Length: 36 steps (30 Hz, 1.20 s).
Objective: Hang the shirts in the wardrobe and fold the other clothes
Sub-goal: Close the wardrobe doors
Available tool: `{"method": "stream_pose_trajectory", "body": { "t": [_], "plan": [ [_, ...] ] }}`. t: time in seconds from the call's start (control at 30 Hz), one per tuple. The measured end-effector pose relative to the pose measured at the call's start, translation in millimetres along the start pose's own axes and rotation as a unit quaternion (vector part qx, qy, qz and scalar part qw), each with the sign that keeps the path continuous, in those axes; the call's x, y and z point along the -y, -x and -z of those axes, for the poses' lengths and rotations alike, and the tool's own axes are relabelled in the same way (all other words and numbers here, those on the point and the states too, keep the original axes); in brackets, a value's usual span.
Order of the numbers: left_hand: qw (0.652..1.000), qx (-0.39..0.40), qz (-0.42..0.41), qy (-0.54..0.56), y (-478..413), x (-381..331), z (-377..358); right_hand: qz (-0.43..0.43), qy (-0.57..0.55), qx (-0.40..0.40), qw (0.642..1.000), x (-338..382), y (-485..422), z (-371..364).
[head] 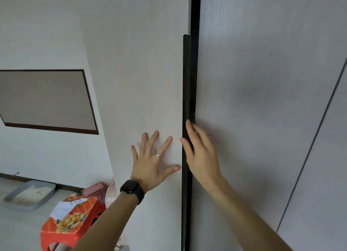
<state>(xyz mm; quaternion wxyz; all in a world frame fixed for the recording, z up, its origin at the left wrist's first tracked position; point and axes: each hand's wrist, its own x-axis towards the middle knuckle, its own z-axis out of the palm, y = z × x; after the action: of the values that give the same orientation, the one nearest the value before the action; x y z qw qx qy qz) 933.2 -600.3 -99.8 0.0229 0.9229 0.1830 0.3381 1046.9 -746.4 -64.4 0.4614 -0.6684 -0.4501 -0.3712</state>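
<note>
A tall pale wardrobe fills the view. Its left door (142, 81) and right door (262, 100) meet at a narrow dark gap with a long black vertical handle (187, 81) along the left door's edge. My left hand (152, 162), with a ring and a black watch on the wrist, presses flat on the left door, fingers spread. My right hand (201, 153) rests on the right door beside the handle, fingers straight, thumb touching the black strip. No shirts or other clothes are in view.
At the lower left stands a red plastic stool (69, 222) with a paper on it. A grey tray (30, 194) lies on the floor by the wall. A brown-framed panel (45, 100) hangs on the left wall. A further door seam (311, 147) runs at the right.
</note>
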Motion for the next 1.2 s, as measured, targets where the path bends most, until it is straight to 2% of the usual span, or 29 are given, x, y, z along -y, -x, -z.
{"method": "stream_pose_trajectory", "body": {
  "t": [0.13, 0.23, 0.4, 0.5, 0.6, 0.67, 0.77, 0.9, 1.07, 1.2],
  "plan": [
    [0.997, -0.024, -0.037, -0.063, -27.2, 34.9, -7.4, 0.030, 0.085, -0.063, 0.994, -0.8, -1.5, -19.0],
    [0.994, -0.028, -0.074, -0.075, -44.3, 50.1, -17.4, 0.010, 0.106, -0.082, 0.991, -8.4, -4.7, -29.5],
    [0.994, -0.063, -0.074, -0.051, -56.3, 43.0, -32.4, -0.115, 0.015, -0.030, 0.993, -26.3, -16.1, -40.6],
    [0.991, -0.106, -0.080, 0.017, -66.1, 16.7, -36.1, -0.125, -0.001, -0.005, 0.992, -33.9, -20.7, -39.4],
    [0.986, -0.102, -0.129, 0.029, -81.1, -12.1, -39.4, -0.126, -0.010, 0.028, 0.992, -41.3, -31.4, -29.9],
    [0.986, -0.078, -0.145, 0.014, -86.0, -26.9, -45.3, -0.113, 0.034, 0.032, 0.992, -49.1, -36.0, -21.6],
    [0.993, -0.059, -0.100, 0.007, -90.8, -38.5, -53.2, -0.093, 0.130, 0.033, 0.987, -66.1, -47.2, -7.3],
    [0.993, -0.061, -0.098, 0.007, -97.5, -38.4, -61.3, -0.023, 0.277, 0.030, 0.960, -85.3, -69.9, 10.1],
    [0.993, -0.066, -0.099, 0.005, -99.4, -38.1, -64.4, 0.000, 0.361, 0.068, 0.930, -103.0, -101.1, 15.2],
    [0.994, -0.066, -0.090, -0.005, -101.8, -40.2, -67.1, 0.007, 0.382, 0.069, 0.921, -116.1, -109.1, 5.6]
  ]
}}
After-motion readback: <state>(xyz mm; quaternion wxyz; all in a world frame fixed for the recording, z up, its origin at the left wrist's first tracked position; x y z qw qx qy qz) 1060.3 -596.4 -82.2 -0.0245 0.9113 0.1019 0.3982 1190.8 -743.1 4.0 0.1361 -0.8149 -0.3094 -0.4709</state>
